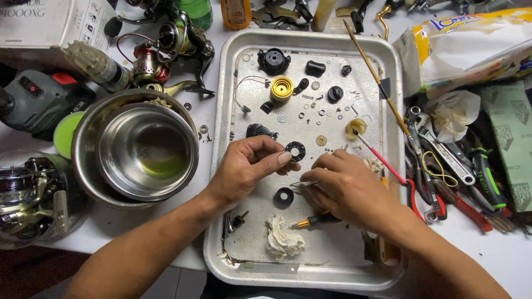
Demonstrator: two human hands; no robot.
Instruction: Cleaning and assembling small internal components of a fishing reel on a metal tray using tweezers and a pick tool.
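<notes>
The right hand [343, 185] covers most of the thin metal tool [302, 183] in its grip; specks beside the yellow spool [282, 88] too small to identify.

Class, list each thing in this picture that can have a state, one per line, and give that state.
Left hand: pinching a small black toothed ring.
Right hand: gripping thin metal tweezers.
Nested steel bowls: upright, yellowish liquid inside.
Battered metal tray: strewn with small loose parts.
White crumpled rag: soiled, lying on tray.
Pink-handled brush: resting in small yellow pot.
</notes>
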